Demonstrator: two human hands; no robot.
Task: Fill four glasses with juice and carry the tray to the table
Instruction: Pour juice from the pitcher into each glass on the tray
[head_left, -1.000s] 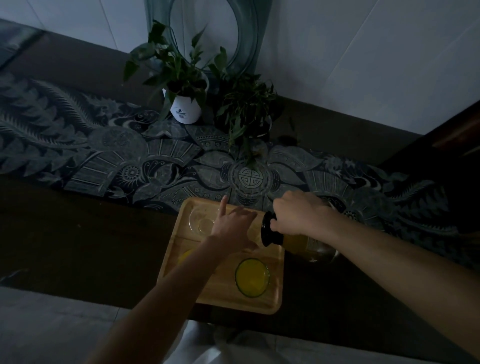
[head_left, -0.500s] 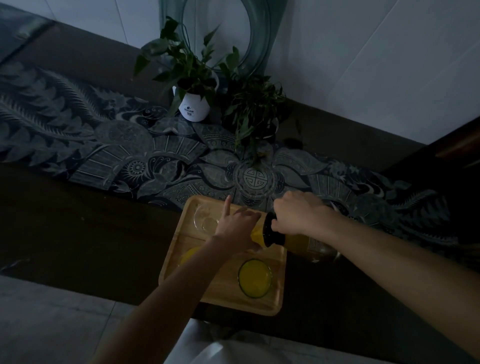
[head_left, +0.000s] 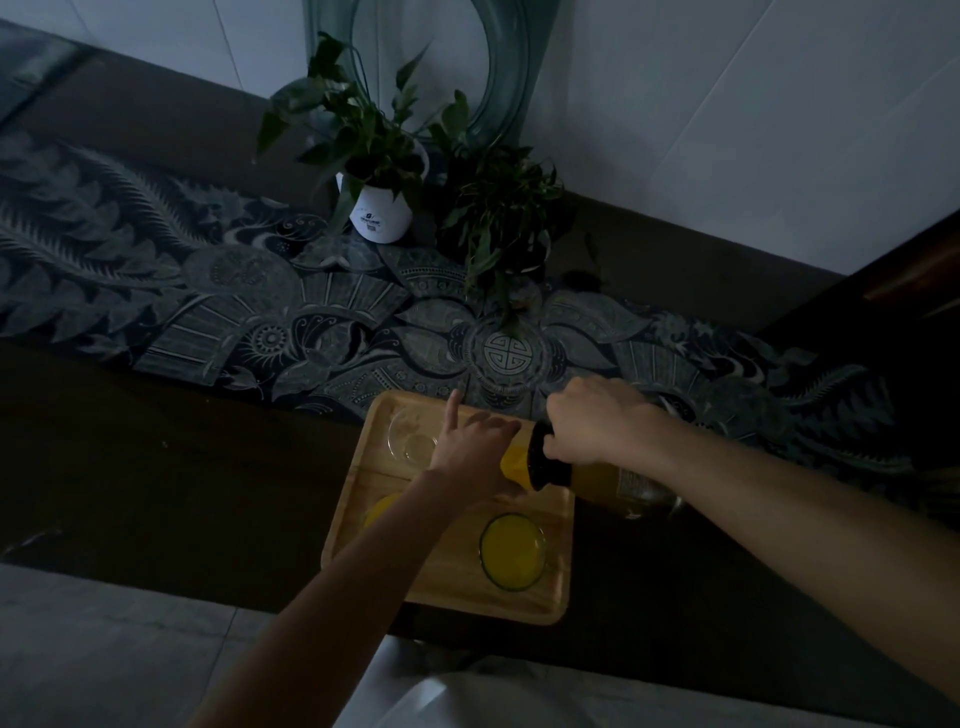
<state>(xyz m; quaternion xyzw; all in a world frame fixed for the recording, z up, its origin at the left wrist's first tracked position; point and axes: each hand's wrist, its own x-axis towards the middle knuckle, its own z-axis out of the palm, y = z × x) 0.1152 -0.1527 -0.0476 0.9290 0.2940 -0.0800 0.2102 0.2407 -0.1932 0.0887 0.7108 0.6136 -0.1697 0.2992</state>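
Note:
A wooden tray (head_left: 558, 582) sits on the dark counter. On it, a full glass of orange juice (head_left: 511, 552) stands at the front right, another juice-filled glass (head_left: 382, 508) shows at the left beside my forearm, and an empty clear glass (head_left: 410, 441) stands at the back left. My right hand (head_left: 597, 421) grips a juice bottle (head_left: 618, 480) tipped sideways, its black neck pointing left with orange juice at its mouth. My left hand (head_left: 475, 454) is closed around a glass under the spout, index finger raised; that glass is mostly hidden.
A patterned runner (head_left: 260, 332) covers the counter behind the tray. A white potted plant (head_left: 376, 208) and a second leafy plant (head_left: 498, 218) stand at the back by the wall. Pale floor (head_left: 104, 649) lies below the counter edge.
The bottle has tipped further and orange juice now shows at its mouth, by my left hand. Both hands stay about where they were.

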